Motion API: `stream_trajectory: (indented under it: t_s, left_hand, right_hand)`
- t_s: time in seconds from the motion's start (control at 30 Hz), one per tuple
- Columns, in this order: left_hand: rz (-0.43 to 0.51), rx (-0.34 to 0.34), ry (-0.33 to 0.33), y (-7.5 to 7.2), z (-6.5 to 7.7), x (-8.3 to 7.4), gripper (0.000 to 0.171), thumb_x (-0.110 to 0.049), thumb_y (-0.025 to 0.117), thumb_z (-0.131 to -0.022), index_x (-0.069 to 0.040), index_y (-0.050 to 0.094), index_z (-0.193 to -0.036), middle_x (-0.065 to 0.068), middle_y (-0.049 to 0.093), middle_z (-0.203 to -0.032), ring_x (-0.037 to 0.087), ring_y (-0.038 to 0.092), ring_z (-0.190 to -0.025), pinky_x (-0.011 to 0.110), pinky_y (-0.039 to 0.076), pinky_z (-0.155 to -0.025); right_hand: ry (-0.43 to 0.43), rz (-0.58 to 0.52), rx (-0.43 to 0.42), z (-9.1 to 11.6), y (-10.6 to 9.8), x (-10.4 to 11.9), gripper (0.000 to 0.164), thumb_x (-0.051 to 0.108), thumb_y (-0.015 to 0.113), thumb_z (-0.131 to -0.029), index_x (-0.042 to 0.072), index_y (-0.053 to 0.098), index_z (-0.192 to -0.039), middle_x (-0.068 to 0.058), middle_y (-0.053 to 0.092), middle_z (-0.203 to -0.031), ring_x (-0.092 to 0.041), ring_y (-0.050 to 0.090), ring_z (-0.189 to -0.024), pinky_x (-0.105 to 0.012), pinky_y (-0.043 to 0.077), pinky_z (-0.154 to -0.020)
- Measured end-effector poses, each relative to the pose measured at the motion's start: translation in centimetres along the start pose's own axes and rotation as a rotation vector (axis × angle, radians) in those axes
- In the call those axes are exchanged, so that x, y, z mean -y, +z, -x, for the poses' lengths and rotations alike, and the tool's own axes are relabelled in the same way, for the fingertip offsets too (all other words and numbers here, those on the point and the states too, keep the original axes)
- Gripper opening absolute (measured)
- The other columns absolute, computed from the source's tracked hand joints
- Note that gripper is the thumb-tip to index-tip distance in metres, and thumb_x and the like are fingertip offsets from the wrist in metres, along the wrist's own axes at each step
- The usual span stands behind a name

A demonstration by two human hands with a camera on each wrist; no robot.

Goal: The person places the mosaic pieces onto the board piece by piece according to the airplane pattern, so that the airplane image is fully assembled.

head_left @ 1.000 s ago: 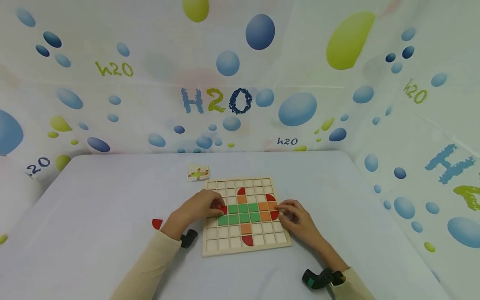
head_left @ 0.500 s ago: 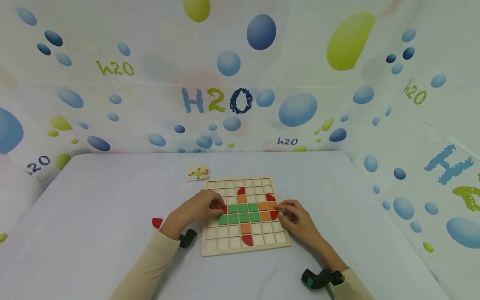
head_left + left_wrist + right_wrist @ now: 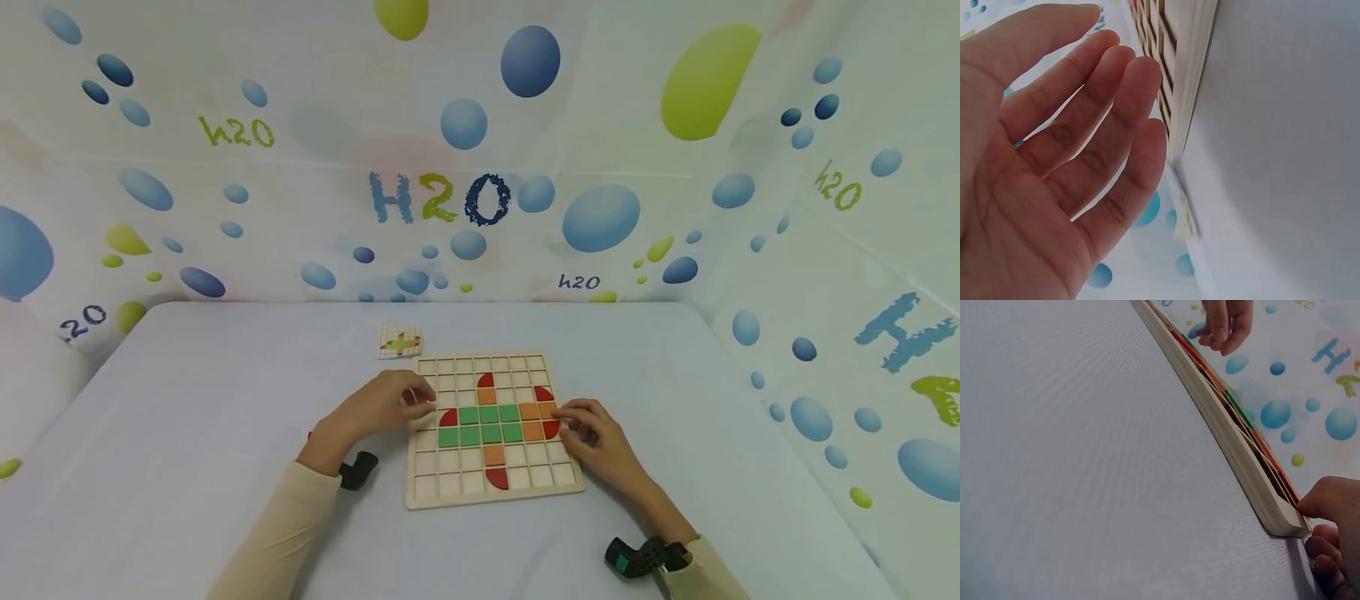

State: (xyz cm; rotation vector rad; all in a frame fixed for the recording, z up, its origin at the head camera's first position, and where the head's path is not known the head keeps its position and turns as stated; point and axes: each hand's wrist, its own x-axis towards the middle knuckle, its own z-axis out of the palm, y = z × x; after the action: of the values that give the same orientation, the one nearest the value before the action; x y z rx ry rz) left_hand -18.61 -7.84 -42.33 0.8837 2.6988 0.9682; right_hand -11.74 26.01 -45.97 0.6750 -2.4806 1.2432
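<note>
A wooden grid board [image 3: 495, 501] lies on the white table, with several green squares [image 3: 489, 423], orange squares [image 3: 532, 430] and red quarter-circles in its cells. At the left end of the green rows sits one red quarter-circle [image 3: 449, 417]. My left hand [image 3: 378, 408] hovers at the board's left edge with nothing in it. Its fingers are relaxed and parted from the thumb in the left wrist view. On the opposite side my right hand [image 3: 603, 446] holds the board's right edge, its thumb on the rim in the right wrist view.
A small pattern card [image 3: 400, 342] lies behind the board's back left corner. Another red piece [image 3: 310, 435] on the table is mostly hidden by my left wrist. A patterned sheet [image 3: 465, 208] hangs behind the table.
My left hand has let go of the red quarter-circle, which stays in its cell, and has drawn back left. The loose red piece is now mostly covered. My right hand keeps its place.
</note>
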Motion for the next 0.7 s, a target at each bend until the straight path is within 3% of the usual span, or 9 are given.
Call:
stream_trajectory:
  t_s: [0.3, 0.7]
  left_hand:
    - [-0.035, -0.045, 0.000, -1.5, 1.4, 1.2, 0.010, -0.014, 0.067, -0.092, -0.006, 0.070, -0.098, -0.001, 0.065, -0.089, 0.013, 0.058, -0.081, 0.028, 0.048, -0.069]
    - [-0.054, -0.050, -0.102, -2.6, 3.4, 2.5, 0.014, -0.017, 0.066, -0.092, -0.006, 0.071, -0.100, 0.000, 0.065, -0.090, 0.015, 0.058, -0.083, 0.031, 0.049, -0.070]
  right_hand:
    - [-0.010, -0.009, -0.001, 0.0, 0.0, 0.0, 0.026, -0.011, 0.065, -0.085, -0.009, 0.066, -0.111, -0.027, 0.057, -0.111, -0.026, 0.053, -0.078, -0.028, 0.045, -0.063]
    - [-0.020, -0.009, -0.003, 0.0, 0.0, 0.1, 0.026, -0.012, 0.065, -0.084, -0.009, 0.066, -0.110, -0.027, 0.057, -0.110, -0.030, 0.053, -0.077, -0.030, 0.045, -0.062]
